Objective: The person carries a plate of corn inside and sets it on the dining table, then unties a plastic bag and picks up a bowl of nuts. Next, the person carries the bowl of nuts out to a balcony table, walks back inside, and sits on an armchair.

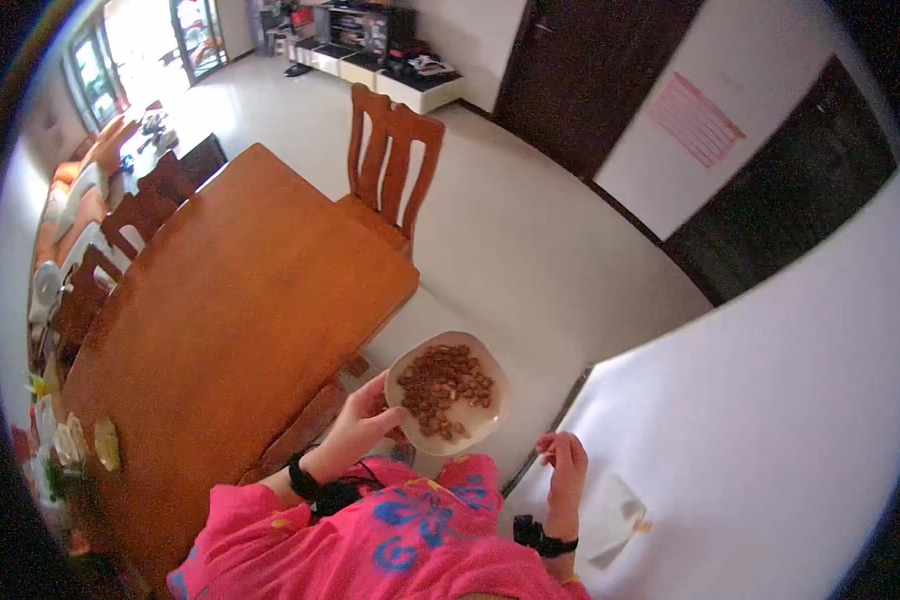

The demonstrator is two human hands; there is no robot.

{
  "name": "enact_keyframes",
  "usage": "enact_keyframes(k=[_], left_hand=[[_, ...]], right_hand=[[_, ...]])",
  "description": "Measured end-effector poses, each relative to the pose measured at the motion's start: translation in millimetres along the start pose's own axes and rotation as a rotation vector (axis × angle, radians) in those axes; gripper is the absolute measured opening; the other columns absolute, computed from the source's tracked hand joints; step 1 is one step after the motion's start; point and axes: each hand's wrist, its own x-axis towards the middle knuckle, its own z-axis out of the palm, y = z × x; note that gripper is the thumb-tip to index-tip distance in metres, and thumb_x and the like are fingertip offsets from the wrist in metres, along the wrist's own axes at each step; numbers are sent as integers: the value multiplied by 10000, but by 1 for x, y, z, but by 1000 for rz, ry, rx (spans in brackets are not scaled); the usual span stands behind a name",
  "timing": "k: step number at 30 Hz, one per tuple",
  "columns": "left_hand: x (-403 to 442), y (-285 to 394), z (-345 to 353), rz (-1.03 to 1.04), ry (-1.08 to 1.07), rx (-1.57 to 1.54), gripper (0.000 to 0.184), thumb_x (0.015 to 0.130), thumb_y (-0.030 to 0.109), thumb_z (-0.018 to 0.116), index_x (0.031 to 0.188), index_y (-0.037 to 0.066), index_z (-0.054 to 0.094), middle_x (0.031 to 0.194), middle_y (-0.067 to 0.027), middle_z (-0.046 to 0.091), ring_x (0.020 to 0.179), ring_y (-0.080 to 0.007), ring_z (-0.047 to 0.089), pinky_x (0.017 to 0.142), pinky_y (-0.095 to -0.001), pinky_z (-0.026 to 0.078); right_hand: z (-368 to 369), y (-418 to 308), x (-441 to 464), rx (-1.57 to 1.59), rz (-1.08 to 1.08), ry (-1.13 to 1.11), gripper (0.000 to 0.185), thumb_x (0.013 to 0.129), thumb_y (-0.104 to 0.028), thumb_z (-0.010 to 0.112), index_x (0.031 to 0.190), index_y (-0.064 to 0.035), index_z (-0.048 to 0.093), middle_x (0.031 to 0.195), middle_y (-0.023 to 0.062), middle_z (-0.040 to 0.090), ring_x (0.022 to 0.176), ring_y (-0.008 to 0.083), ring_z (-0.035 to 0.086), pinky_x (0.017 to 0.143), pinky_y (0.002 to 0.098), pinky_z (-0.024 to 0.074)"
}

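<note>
My left hand (363, 428) grips the left rim of a white rounded-square plate (482, 420), thumb on top and the other fingers mostly hidden beneath. A pile of small brown pieces (440, 388), perhaps nuts or diced food, covers most of the plate; its lower right part is bare. The plate is held out in front of my body, beside the table's corner and over the floor. To the right, apart from the plate, my right hand (566, 458) is raised with its fingers curled together. Something small and pale may be at its fingertips, too small to name.
A wooden table (240, 290) fills the left, with a chair (390, 160) at its far end and more chairs along its far side. Food items (107, 443) lie on its near left. A white wall (730, 420) stands close on the right. Dark doors (600, 80) are farther off.
</note>
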Motion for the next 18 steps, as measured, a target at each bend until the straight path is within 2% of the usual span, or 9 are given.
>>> enact_keyframes(k=[2,4,8,13,18], left_hand=[[37,-3,6,-12,-8,-5,521,888,71,546,1377,66,367,1102,-22,589,873,-106,605,674,-258,545],[80,0,16,-5,56,-9,524,886,72,545,1379,68,368,1082,-20,591,858,-106,608,672,-256,545],[161,5,46,61,119,-29,521,880,74,544,1373,68,378,1062,-28,601,836,-106,613,673,-253,545],[251,32,97,115,235,-68,502,878,85,545,1357,60,399,1043,-52,617,797,-126,632,681,-265,551],[338,59,125,107,351,-139,485,872,84,548,1340,58,424,965,-68,639,755,-137,643,673,-274,556]], right_hand=[[-7,6,38,3,40,-55,204,925,-208,519,807,-47,561,810,62,642,687,109,563,586,232,432],[-13,9,88,-137,124,-114,141,906,-180,550,865,-45,554,818,58,644,700,105,570,591,231,440],[-35,15,217,-264,64,-237,121,881,-156,589,889,-41,553,825,53,641,695,97,570,569,215,441],[-43,-51,365,-424,-46,-418,147,872,-182,613,900,-41,578,812,48,640,700,98,579,577,216,449],[-8,-89,496,-435,-50,-605,182,863,-207,638,901,-40,578,814,33,649,742,101,593,609,230,458]])
